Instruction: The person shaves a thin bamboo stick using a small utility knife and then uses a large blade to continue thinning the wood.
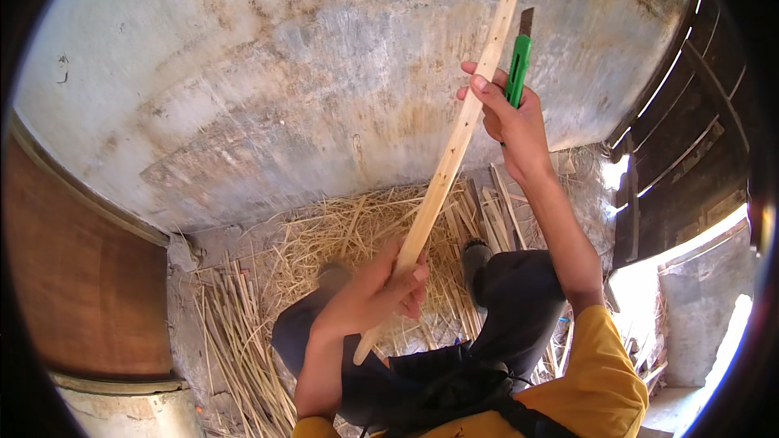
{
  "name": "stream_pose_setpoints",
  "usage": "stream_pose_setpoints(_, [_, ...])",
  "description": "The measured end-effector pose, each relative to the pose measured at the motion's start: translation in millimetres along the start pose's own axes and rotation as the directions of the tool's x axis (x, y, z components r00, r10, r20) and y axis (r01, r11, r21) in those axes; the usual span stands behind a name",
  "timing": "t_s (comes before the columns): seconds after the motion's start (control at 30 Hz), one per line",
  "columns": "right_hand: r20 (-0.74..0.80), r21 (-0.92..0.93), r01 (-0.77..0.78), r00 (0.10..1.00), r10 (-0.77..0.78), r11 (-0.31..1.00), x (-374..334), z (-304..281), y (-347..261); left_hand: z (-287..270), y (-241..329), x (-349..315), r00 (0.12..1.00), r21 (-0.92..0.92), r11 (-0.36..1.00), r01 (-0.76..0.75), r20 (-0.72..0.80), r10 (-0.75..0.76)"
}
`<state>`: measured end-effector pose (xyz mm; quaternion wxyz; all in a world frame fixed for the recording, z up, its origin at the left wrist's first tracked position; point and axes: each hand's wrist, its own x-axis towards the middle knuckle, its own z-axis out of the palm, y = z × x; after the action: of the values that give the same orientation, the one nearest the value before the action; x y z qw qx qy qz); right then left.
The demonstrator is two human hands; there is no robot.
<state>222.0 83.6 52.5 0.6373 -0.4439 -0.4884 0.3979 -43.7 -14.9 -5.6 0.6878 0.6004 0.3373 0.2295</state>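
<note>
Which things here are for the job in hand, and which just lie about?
In hand:
- pale wooden strip, in left hand and right hand
- green cutter, blade out, also in the right hand

Apparently just lying about:
- straw-like shavings
- thin sticks at floor left

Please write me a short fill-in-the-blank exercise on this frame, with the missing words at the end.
1. Besides the long pale strip, the right hand holds a cutter with a ____ handle.
2. The left hand grips the pale strip nearer its ____ end.
3. The blade of the cutter points toward the ____ of the picture.
4. The large brown panel stands at the picture's ____ side.

Missing words: green; lower; top; left.
</note>
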Motion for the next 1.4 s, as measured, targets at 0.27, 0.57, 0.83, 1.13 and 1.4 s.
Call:
stream_pose_setpoints(0.27, [-0.184,-0.305,0.219,0.942,-0.283,0.927,-14.3,-18.9,13.4,14.4,-20.4,-2.0,0.985,-0.039,0.997,-0.061,-0.164,0.054])
stream_pose_setpoints(0.57, [0.346,-0.364,0.311,0.920,-0.182,0.878,-80.3,-19.0,2.9,21.1,-24.7,-6.3,0.970,-0.338,0.926,-0.170,-0.221,0.097])
stream_pose_setpoints(0.83, [0.569,-0.379,0.520,0.783,-0.251,0.765,-99.2,-7.3,24.5,30.6,-23.7,0.5,0.906,-0.152,0.942,-0.299,-0.356,0.230])
stream_pose_setpoints(1.13, [0.661,-0.463,0.692,0.686,-0.305,0.553,-98.6,-0.7,21.9,34.8,-18.7,-1.5,0.882,-0.126,0.943,-0.309,-0.409,0.234])
stream_pose_setpoints(1.4, [0.681,-0.468,0.711,0.669,-0.298,0.526,-92.4,-4.6,29.5,43.5,-12.4,1.4,0.869,-0.046,0.962,-0.269,-0.442,0.222])
